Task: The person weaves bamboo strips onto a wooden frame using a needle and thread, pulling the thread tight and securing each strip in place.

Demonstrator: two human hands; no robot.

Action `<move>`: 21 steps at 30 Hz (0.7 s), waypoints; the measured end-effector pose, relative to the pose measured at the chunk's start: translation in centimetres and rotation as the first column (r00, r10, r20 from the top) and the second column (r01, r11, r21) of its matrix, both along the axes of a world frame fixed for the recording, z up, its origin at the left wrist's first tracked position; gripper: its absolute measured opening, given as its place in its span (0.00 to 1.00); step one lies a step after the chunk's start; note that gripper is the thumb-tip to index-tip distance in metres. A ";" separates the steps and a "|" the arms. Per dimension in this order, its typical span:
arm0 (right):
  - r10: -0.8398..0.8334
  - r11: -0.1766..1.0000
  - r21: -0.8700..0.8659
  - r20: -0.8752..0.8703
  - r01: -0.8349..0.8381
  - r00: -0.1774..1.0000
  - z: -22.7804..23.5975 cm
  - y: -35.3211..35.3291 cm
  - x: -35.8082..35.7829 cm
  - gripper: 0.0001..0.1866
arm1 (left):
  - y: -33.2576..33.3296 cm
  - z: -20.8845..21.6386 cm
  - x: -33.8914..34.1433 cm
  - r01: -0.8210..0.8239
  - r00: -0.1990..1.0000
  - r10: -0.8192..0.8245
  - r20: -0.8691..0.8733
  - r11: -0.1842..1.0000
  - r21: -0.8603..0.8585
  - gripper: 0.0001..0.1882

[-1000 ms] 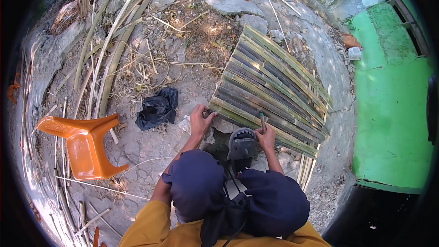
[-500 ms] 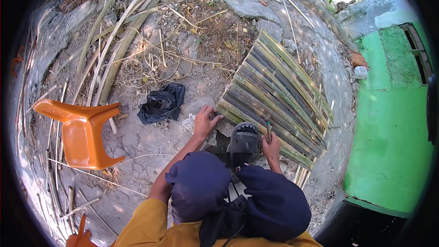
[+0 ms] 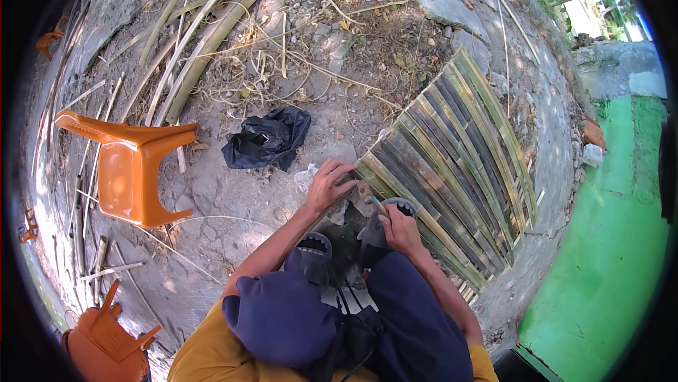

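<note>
A panel of split bamboo slats [image 3: 452,163], laid side by side over thin cross strips, rests on the ground to the right. At its near left corner, my left hand [image 3: 330,185] is closed, fingertips pinched against the slat end; whatever they hold there is too small to make out. My right hand [image 3: 402,229] grips a hammer [image 3: 365,190] by its handle. The hammer's head is right beside my left fingertips, at the panel's corner. Below the hammer is my right dark slipper [image 3: 374,230], and my left slipper [image 3: 315,251] lies nearer to me.
A black plastic bag [image 3: 268,138] lies ahead of my left hand. An orange plastic chair [image 3: 120,180] lies tipped over at left, with another orange chair [image 3: 106,343] at lower left. Long bamboo strips [image 3: 205,43] stretch across the far left ground. A green wall [image 3: 600,241] borders the right.
My right hand has brought the hammer leftward from over the slats to the corner beside my left fingers. My left hand stays at that corner. The view has shifted, showing both slippers.
</note>
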State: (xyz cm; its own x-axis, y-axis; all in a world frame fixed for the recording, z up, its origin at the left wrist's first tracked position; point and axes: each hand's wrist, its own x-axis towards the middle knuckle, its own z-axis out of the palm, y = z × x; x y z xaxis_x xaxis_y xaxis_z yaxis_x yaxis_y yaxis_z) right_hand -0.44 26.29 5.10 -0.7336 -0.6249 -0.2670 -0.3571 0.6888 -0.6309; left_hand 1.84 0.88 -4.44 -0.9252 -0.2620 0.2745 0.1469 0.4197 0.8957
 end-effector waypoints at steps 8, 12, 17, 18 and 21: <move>0.196 0.981 0.013 -0.143 -0.196 0.970 1.2 0.1 -4.4 0.15 | -0.6 -1.6 -0.6 0.171 0.985 -0.171 0.001 0.985 0.001 0.14; 0.393 0.917 0.118 -0.115 -0.381 0.912 0.9 1.7 -7.4 0.15 | -0.2 -1.4 -0.4 0.129 0.990 -0.132 0.055 0.990 0.052 0.12; 0.469 0.883 0.068 -0.130 -0.464 0.874 -0.6 0.9 -9.1 0.15 | -1.0 -1.7 -0.6 0.184 0.982 -0.185 0.033 0.982 0.051 0.12; 0.478 0.878 0.100 -0.125 -0.468 0.869 -0.7 0.5 -9.5 0.15 | -1.0 -1.8 -0.6 0.175 0.984 -0.177 0.034 0.983 0.050 0.12; 0.518 0.856 0.066 -0.093 -0.514 0.850 -0.3 -0.4 -10.7 0.15 | -1.0 -1.9 -0.4 0.188 0.980 -0.193 0.050 0.979 0.078 0.12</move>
State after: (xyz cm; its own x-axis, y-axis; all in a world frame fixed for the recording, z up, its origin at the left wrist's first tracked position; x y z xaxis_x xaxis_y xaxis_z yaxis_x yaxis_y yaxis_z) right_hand -11.17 25.87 4.79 -0.3334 -0.9122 -0.2383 -0.7292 0.4097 -0.5482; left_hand 1.41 -0.17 -6.39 -0.9737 -0.0967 0.2062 0.1653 0.3223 0.9321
